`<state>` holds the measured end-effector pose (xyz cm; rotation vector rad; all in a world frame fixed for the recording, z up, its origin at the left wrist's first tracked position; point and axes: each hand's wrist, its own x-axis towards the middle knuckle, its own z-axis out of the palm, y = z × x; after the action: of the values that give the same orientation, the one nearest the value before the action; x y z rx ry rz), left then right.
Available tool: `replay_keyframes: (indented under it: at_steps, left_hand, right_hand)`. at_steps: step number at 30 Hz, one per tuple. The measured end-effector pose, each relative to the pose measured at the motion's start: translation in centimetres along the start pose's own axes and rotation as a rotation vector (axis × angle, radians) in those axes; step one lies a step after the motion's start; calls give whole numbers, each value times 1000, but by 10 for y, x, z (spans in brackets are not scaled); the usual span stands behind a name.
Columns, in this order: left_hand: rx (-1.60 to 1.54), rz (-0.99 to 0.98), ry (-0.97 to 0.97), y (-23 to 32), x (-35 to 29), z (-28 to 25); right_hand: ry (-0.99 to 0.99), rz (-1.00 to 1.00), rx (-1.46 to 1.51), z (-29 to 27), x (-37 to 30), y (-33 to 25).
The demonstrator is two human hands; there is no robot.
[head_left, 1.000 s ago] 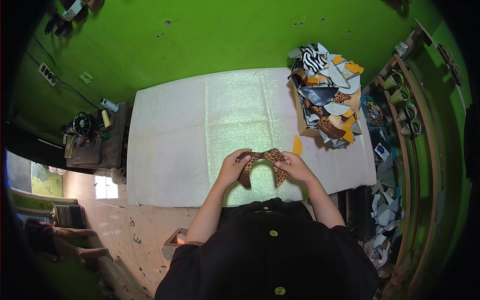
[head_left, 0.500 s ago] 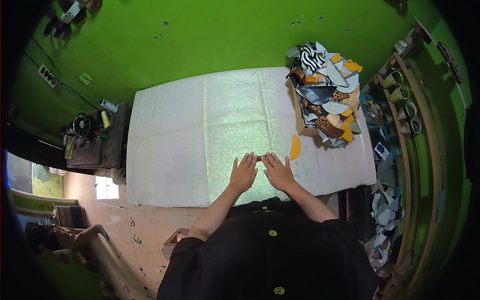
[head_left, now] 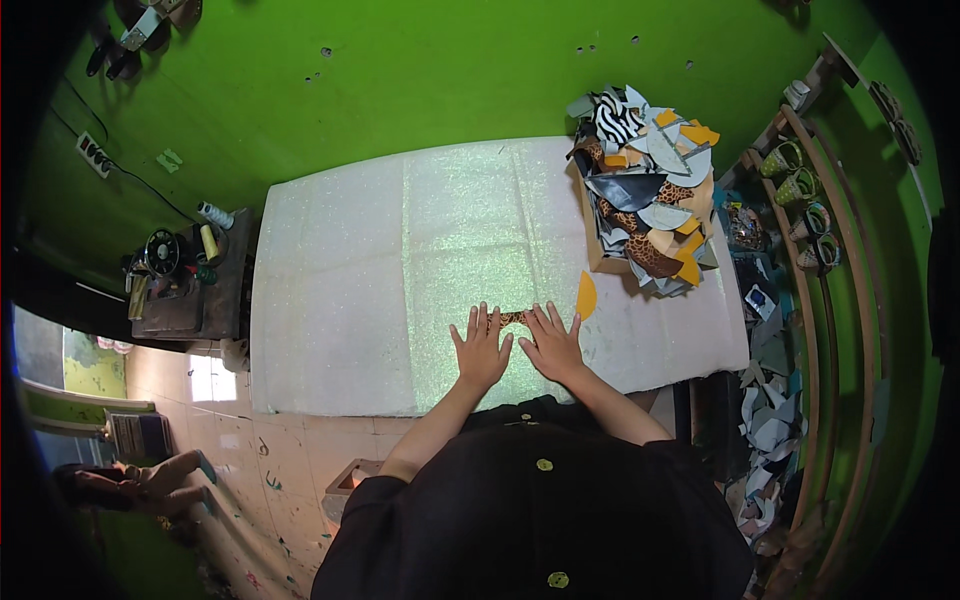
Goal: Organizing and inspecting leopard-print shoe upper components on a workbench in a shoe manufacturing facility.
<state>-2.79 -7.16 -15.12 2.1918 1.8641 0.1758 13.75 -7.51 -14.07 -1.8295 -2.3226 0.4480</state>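
While the left hand (head_left: 482, 352) lies palm-down, fingers straight and spread, over the left side of a leopard-print piece (head_left: 513, 319), the right hand (head_left: 553, 348) does likewise over its right side; hands apart, neither gripping. Piece sits just below frame centre on white table cover (head_left: 330, 290), mostly hidden, short strip showing between hands. Yellow half-round piece (head_left: 587, 296) near right hand. Scraps (head_left: 652, 255) heaped upper right.

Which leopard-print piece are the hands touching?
The leopard-print piece on the white sheet, partly under left hand and right hand; others lie in the box.
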Motion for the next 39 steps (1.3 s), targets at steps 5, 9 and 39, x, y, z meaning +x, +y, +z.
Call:
replay_keyframes:
  at_steps: [5,9,39]
  left_hand:
    - [-297,134,186,-9,8,-7]
    - [-711,234,318,-1,17,-35]
    - [-1096,247,370,59,47,-169]
  right_hand:
    - [205,62,86,-64,18,8]
    - [498,211,46,-112,30,55]
    - [841,7,1244,-239,24,19]
